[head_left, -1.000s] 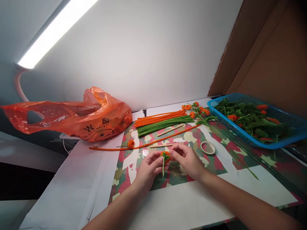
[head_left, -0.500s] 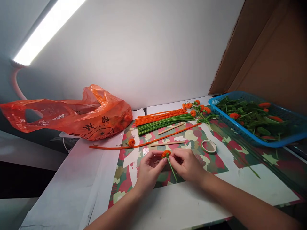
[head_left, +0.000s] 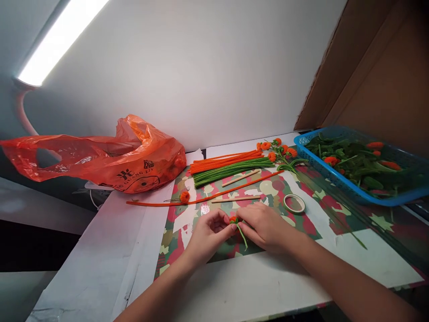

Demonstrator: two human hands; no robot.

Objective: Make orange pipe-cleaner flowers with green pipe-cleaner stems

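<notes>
Between my hands is a small orange pipe-cleaner flower [head_left: 233,219] with a green pipe-cleaner stem [head_left: 244,239] pointing down toward me. My left hand [head_left: 209,236] pinches it from the left, thumb at the green base. From the right, the fingers of my right hand [head_left: 266,227] close on the same flower and cover much of its orange head. Beyond my hands lie two thin wooden sticks, the nearer stick [head_left: 236,199] and the farther stick [head_left: 241,177]. A long orange pipe cleaner [head_left: 214,195] crosses the mat, close to an orange pompom-like flower [head_left: 184,197] on wire.
Bundles of orange pipe cleaners [head_left: 224,162] and green pipe cleaners [head_left: 231,170] lie behind. Finished-looking orange flowers [head_left: 284,150] sit beside a blue basket [head_left: 348,190] of greenery. A tape roll [head_left: 294,204] is right, an orange plastic bag [head_left: 140,167] left, cardboard [head_left: 375,67] at far right.
My right fingers have moved over the top of the flower, hiding more of its orange head. The stem has shifted slightly. The view has moved a little.
</notes>
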